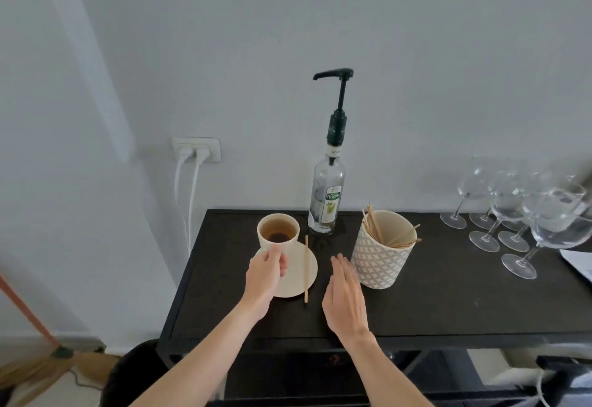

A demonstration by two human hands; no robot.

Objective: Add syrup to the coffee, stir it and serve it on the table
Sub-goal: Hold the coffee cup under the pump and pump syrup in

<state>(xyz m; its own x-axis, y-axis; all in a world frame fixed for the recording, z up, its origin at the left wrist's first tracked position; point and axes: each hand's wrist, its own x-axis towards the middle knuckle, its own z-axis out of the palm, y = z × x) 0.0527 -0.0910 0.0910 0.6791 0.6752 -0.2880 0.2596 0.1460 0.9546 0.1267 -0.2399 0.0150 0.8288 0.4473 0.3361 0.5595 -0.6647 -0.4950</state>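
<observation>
A cream cup (278, 230) with dark coffee at its bottom stands on a cream saucer (299, 273) at the left of the black table (448, 297). My left hand (264, 275) grips the cup's near side. A wooden stir stick (306, 268) lies across the saucer's right edge. Behind it stands the clear syrup bottle (326, 201) with a black pump whose spout points left. My right hand (347, 297) hovers flat with fingers together, between the saucer and a patterned holder (379, 262) full of wooden sticks, holding nothing.
Several upturned-looking wine glasses (519, 214) crowd the table's right end, beside a paper (576, 262). A wall socket (197, 150) with two white cables sits left of the table. A broom (38, 336) leans at the lower left.
</observation>
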